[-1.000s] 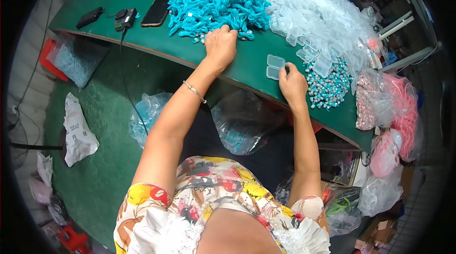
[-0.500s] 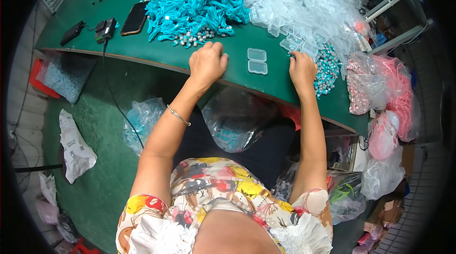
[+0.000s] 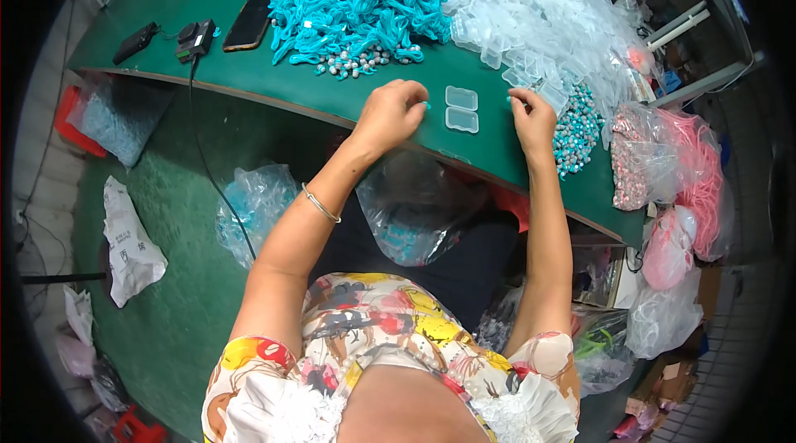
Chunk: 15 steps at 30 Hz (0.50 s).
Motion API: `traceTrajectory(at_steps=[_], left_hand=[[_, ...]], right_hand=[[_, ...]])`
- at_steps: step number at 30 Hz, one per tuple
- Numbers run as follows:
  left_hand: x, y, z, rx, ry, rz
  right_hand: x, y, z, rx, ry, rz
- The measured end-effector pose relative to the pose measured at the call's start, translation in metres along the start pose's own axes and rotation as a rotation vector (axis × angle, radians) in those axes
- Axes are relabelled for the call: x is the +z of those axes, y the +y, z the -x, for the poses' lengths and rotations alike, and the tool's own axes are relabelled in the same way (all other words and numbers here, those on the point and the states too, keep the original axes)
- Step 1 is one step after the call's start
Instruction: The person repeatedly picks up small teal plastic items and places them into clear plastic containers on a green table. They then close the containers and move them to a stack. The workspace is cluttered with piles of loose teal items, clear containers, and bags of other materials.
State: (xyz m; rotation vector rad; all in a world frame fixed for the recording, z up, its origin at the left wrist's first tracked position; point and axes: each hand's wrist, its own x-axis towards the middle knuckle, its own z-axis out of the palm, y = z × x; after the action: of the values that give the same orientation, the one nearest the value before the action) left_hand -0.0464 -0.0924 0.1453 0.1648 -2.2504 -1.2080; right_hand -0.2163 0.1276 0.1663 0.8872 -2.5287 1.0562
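Observation:
An open clear plastic box [image 3: 462, 119], its two halves side by side, lies on the green table between my hands. My left hand [image 3: 388, 118] is just left of it, thumb and fingers pinched on a small turquoise bead [image 3: 426, 105]. On the box's other side my right hand [image 3: 535, 121] also pinches a small turquoise bead [image 3: 509, 98]. Beside that hand is a pile of turquoise and silver beads [image 3: 578, 132]. Beyond my left hand lie grey-white beads [image 3: 355, 63] at the near edge of a heap of turquoise cords [image 3: 356, 8].
A large heap of clear plastic boxes [image 3: 539, 8] covers the far right of the green table [image 3: 282, 82]. A phone [image 3: 248, 22] and a small black device with a cable [image 3: 196, 39] lie on the left. Bags of pink cord [image 3: 692, 186] hang by the right edge.
My left hand has moved right, closer to the open box. My right hand has shifted only slightly. The whole view has slid a little.

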Motion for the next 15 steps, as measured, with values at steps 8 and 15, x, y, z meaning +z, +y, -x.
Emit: traceTrajectory(at_steps=[8,15], left_hand=[[0.033,0.015,-0.009,-0.002,-0.094,0.038],[0.042,0.019,-0.011,0.015,-0.104,-0.208]], right_hand=[[0.004,-0.033,0.038,0.355,-0.206,-0.839],[0.010,-0.039,0.044,0.411,-0.204,-0.894]])
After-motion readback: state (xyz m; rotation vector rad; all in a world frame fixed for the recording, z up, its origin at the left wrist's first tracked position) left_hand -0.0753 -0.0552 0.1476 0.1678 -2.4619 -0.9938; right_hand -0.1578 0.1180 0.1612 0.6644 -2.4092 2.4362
